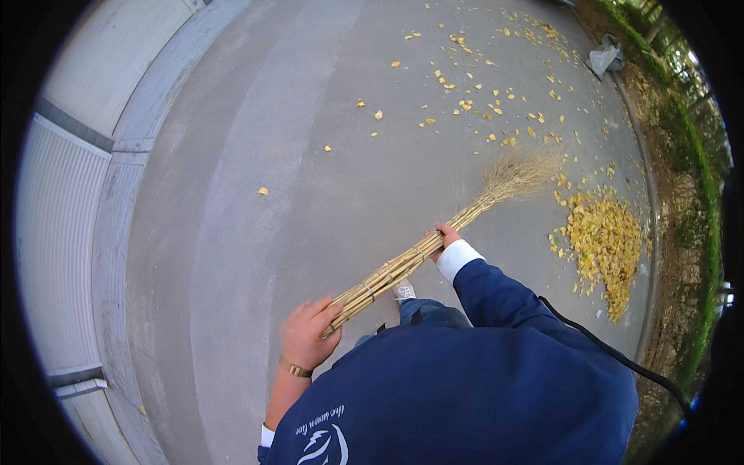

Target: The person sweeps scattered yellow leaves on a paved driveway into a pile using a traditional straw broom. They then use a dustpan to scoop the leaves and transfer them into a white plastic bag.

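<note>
A long broom (391, 269) of bundled bamboo sticks slants across in front of me, its twiggy bristles fanning out at the far right. My left hand (308, 333) is closed around the butt end of the bundle. Farther along, my right hand (445, 236) grips the stick bundle below the bristles. The bristle tips reach out toward scattered yellow leaves (508, 142) on the pavement. To the right of the bristles lies a heaped pile of yellow leaves (604, 236).
Grey pavement (232, 256) spreads around me. At the right a curb runs beside a planted strip with a green hedge (697, 178). A grey crumpled bag (604, 56) lies by the far curb. Pale walls and a ribbed shutter (62, 240) line the left. A black cable (612, 353) hangs by my right shoulder.
</note>
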`<state>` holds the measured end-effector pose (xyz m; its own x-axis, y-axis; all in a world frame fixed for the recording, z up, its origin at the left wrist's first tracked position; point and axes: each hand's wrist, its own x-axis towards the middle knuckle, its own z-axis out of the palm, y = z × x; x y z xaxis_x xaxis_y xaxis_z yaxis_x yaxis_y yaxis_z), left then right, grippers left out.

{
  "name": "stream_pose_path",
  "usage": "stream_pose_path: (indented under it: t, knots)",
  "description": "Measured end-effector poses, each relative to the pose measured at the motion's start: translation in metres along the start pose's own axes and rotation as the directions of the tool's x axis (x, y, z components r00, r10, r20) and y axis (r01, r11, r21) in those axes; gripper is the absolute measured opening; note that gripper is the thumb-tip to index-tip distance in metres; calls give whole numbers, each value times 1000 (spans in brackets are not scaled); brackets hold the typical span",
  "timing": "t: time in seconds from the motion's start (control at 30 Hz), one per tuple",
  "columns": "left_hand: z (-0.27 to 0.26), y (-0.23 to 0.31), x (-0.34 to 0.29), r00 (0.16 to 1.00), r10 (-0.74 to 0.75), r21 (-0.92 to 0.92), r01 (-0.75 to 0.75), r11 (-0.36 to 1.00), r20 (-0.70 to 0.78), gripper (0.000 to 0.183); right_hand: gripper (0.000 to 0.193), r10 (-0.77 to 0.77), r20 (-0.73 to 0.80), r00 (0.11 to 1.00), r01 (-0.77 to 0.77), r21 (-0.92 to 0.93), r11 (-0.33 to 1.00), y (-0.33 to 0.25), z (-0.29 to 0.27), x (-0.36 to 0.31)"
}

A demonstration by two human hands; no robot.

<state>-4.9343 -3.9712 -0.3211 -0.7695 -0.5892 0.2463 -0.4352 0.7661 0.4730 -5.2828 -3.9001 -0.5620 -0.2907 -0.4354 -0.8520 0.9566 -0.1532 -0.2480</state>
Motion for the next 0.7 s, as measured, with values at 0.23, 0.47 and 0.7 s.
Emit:
stream_pose_path:
  t: [0.23, 0.47, 0.7]
  knots:
    - [-105, 8, -147, 790, -587, 300, 611, 732, -178, 42, 19, 506, 103, 856, -413, -451, 791, 227, 145, -9]
    - [-110, -21, -144, 545, -773, 144, 837, 529, -326, 37, 20, 799, 31, 601, -287, -924, 252, 446, 227, -18]
    - [-90, -84, -32, 552, -804, 46, 829, 557, -220, 36, 23, 613, 123, 780, 101, -992, 70, 476, 269, 30]
